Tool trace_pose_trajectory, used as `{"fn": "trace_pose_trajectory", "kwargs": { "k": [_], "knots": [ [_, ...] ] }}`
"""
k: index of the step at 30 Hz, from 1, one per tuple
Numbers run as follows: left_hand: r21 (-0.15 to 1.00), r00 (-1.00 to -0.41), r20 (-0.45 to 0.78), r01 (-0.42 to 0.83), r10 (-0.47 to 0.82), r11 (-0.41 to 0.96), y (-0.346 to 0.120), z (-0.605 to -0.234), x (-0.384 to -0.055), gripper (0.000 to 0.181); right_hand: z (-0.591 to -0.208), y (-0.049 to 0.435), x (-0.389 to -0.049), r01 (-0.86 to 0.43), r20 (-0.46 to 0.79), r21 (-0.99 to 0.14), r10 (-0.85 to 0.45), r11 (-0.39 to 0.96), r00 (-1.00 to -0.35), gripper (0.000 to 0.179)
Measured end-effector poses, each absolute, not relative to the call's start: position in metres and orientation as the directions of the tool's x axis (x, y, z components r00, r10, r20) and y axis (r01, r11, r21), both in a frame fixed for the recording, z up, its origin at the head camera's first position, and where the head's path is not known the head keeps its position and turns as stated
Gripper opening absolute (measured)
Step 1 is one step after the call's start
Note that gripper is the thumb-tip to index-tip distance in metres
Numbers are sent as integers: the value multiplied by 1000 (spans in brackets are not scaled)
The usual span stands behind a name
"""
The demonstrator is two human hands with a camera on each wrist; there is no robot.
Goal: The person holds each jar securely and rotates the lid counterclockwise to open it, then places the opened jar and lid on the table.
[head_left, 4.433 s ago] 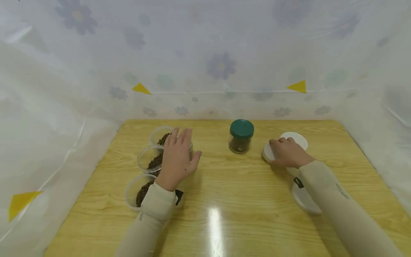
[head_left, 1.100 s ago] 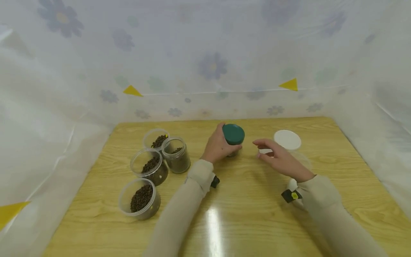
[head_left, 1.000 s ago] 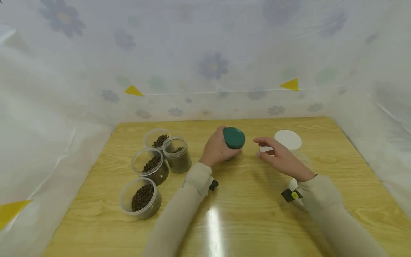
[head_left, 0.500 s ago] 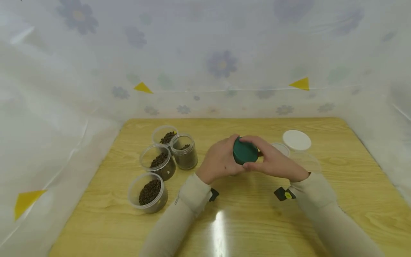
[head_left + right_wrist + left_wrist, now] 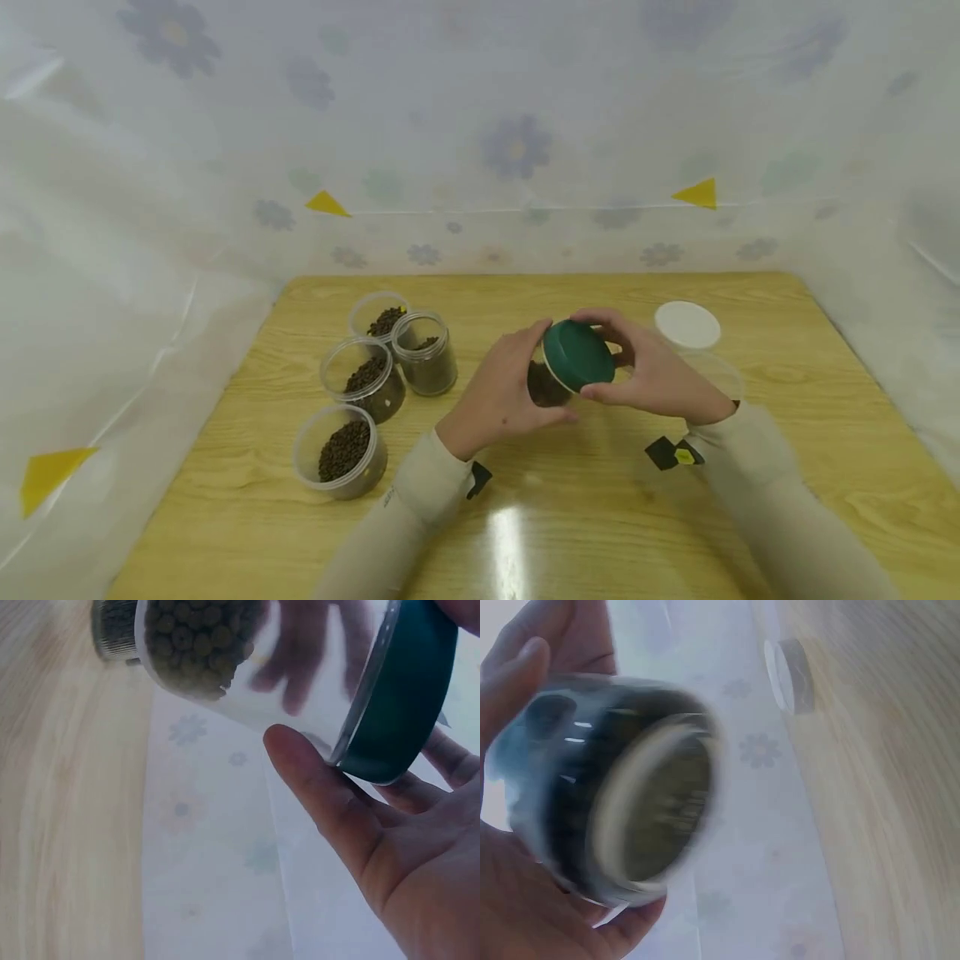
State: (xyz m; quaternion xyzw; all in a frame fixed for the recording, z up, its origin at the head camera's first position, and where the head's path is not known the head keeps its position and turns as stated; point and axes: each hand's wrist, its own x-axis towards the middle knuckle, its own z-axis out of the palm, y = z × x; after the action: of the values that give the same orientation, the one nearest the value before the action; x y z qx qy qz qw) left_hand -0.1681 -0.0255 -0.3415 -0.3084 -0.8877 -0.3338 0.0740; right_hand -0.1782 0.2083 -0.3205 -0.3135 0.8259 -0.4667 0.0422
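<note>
A clear jar (image 5: 546,385) with a green lid (image 5: 579,356) is held tilted above the table, its lid end leaning right. My left hand (image 5: 498,387) grips the jar body, thumb on the near side and fingers around the far side. My right hand (image 5: 652,367) holds the green lid by its edge between thumb and fingers. Dark round pellets (image 5: 199,634) lie in the jar's bottom in the right wrist view. The lid sits on the jar's mouth. In the left wrist view the jar's base (image 5: 667,802) is blurred.
Three open plastic tubs (image 5: 363,479) of dark pellets stand at the table's left, with an uncovered clear jar (image 5: 427,367) beside them. A white lid (image 5: 687,325) and a clear lid (image 5: 716,375) lie at right. Plastic sheeting (image 5: 517,242) borders the table (image 5: 570,533).
The left hand came from the tubs and took the green-lidded jar off the table. The right hand left a white lid and gripped the green lid. The jar has tilted right.
</note>
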Motion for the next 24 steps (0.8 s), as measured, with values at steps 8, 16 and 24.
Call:
{"fn": "trace_pose_trajectory", "kwargs": {
  "k": [8,16,24],
  "knots": [
    [646,-779,319,596,540,477,-35,-342,-169,97,-315,211,-171,-487,268,-817,-546,308,-794,84],
    [558,-830,345,557,439,615,-40,-349,-163,95,-318,202,-169,-445,111,-760,-580,473,-807,77],
    [414,-786,458,602,416,683,-37,-357,-158,94,-311,185,-164,-276,-44,-677,-411,683,-911,74]
  ]
}}
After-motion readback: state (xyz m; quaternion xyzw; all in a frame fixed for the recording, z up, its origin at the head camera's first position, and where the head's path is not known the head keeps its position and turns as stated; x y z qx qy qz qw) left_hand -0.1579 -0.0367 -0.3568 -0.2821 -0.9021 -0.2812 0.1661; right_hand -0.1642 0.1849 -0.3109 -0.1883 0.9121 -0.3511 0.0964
